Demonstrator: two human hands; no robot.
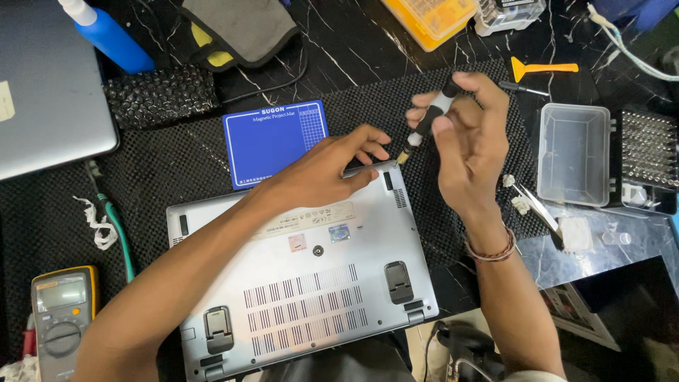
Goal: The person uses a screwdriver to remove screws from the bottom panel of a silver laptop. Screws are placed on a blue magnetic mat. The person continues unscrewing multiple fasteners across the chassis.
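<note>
Currently I'm pinching a screwdriver [429, 117] in my right hand [470, 145], tip at the laptop [297, 276] corner; left hand [322, 173], grip half-curled and empty, is resting on its upturned base.

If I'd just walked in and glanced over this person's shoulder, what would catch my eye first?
First, the silver laptop lying bottom-up on the black mat, vents and rubber feet showing. At its far corner the left hand rests on the case while the right hand holds a screwdriver, tip down by that corner. Next, the bright blue mat behind the laptop and the yellow multimeter at lower left.
</note>
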